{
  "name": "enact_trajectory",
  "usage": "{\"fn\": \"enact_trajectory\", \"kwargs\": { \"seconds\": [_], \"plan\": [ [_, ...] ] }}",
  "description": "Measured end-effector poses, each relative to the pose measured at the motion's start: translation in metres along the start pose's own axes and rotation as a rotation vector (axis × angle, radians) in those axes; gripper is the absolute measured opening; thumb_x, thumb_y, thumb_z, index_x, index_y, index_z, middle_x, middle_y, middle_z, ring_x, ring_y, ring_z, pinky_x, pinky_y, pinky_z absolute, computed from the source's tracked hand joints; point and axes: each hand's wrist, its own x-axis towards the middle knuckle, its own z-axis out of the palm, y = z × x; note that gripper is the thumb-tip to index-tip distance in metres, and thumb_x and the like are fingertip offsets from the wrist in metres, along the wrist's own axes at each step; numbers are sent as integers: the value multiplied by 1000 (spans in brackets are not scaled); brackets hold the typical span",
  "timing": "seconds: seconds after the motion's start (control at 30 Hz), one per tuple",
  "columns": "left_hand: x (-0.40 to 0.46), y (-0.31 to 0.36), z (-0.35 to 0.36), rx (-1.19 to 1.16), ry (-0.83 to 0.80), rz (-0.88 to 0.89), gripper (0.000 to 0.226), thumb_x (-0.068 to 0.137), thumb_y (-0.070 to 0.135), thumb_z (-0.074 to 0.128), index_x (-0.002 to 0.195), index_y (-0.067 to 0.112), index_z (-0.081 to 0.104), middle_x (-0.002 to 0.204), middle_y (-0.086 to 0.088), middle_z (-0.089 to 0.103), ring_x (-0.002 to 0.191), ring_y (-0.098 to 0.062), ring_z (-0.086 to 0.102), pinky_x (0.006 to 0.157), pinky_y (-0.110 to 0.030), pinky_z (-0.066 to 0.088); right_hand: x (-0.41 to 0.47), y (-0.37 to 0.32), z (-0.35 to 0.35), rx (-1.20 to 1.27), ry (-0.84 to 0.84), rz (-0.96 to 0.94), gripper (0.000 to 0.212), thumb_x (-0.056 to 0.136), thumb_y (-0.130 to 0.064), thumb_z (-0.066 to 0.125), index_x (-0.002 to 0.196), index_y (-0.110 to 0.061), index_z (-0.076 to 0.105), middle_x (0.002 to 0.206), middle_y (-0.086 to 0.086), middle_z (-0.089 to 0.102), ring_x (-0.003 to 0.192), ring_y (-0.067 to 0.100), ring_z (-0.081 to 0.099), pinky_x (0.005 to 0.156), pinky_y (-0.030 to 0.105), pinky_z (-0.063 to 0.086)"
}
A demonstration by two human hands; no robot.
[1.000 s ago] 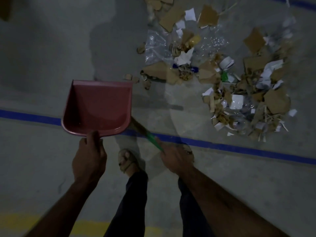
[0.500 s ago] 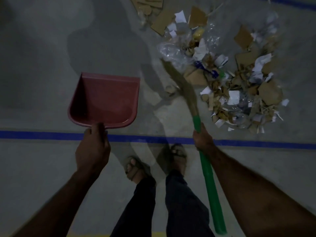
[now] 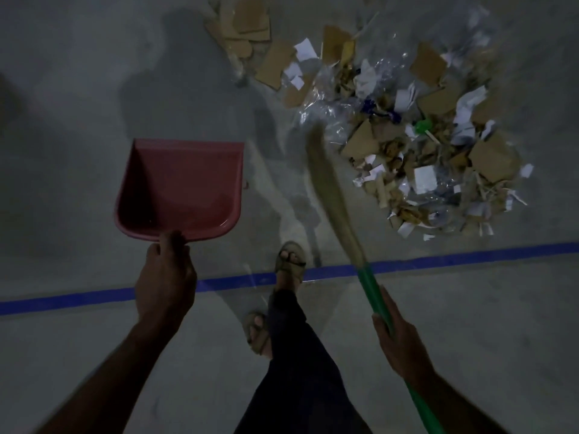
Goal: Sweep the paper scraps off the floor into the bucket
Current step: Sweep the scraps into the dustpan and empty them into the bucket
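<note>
Broom (image 3: 336,195) bristles have swung left, clear of the paper scraps (image 3: 416,145); right hand (image 3: 399,343) grips its green handle, left hand (image 3: 166,277) grasps the dustpan (image 3: 181,186). Grey floor (image 3: 78,89), blue line (image 3: 470,256), dim room.

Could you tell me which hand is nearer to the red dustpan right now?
Left. The left hand grips the red dustpan at its near rim. The right hand is well off to the dustpan's right, holding the broom by its green handle.
</note>
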Motion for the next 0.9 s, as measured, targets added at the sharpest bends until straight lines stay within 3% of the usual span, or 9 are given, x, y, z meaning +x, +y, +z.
{"fn": "enact_trajectory", "kwargs": {
  "seconds": [0.1, 0.23, 0.37, 0.53, 0.63, 0.7, 0.8, 0.9],
  "plan": [
    [16, 6, -10, 28, -1, 2, 20, 100, 24, 46, 119, 17, 43, 101, -20, 55, 78, -43, 56, 60, -44, 42, -10, -5, 7, -122, -146, -124, 65, 100, -43, 46, 149, -60, 7, 82, -8, 65, 64, 6, 63, 62, 32, 54],
    [38, 20, -12, 54, 6, -10, 21, 100, 23, 47, 119, 17, 43, 103, -21, 55, 81, -46, 57, 63, -46, 43, 29, -50, 39, -364, -304, -261, 66, 100, -47, 39, 148, -62, -4, 96, 0, 58, 84, 21, 64, 76, 37, 53],
    [52, 27, -7, 103, -1, -3, 23, 99, 24, 48, 121, 19, 43, 104, -21, 56, 81, -45, 58, 62, -46, 44, 94, -98, 68, -474, -317, -243, 59, 102, -42, 37, 155, -46, 12, 114, 11, 63, 99, 34, 63, 79, 39, 49],
    [63, 43, -4, 126, -6, 10, 23, 100, 24, 46, 122, 17, 44, 104, -21, 55, 80, -44, 57, 60, -42, 37, 104, -61, 34, -318, -154, 84, 64, 103, -40, 41, 157, -39, 6, 75, 2, 62, 71, 24, 65, 62, 33, 50],
    [66, 50, 3, 135, -30, 10, 24, 100, 25, 47, 123, 18, 44, 105, -21, 55, 79, -47, 58, 59, -42, 38, 86, -14, -11, -215, -90, 247, 66, 104, -36, 43, 158, -32, 5, 66, -1, 57, 54, 11, 58, 45, 23, 41],
    [70, 57, 11, 118, -40, 20, 23, 100, 25, 47, 122, 19, 44, 105, -21, 55, 80, -47, 58, 59, -42, 37, 73, 11, -37, -165, -22, 316, 67, 103, -37, 45, 158, -37, 6, 67, 1, 60, 53, 12, 59, 45, 24, 44],
    [76, 66, 23, 91, -60, 59, 24, 100, 25, 47, 122, 21, 43, 106, -21, 55, 83, -46, 58, 62, -42, 37, 49, 41, -54, -85, 48, 281, 66, 100, -40, 50, 151, -54, 10, 74, 6, 67, 56, 17, 64, 60, 36, 56],
    [81, 72, 28, 64, -76, 69, 25, 98, 25, 49, 122, 20, 42, 105, -21, 53, 87, -46, 57, 63, -44, 39, 18, 55, -55, -79, 15, 126, 67, 98, -36, 53, 149, -59, 14, 60, -3, 63, 44, 9, 59, 47, 30, 51]
  ]
}}
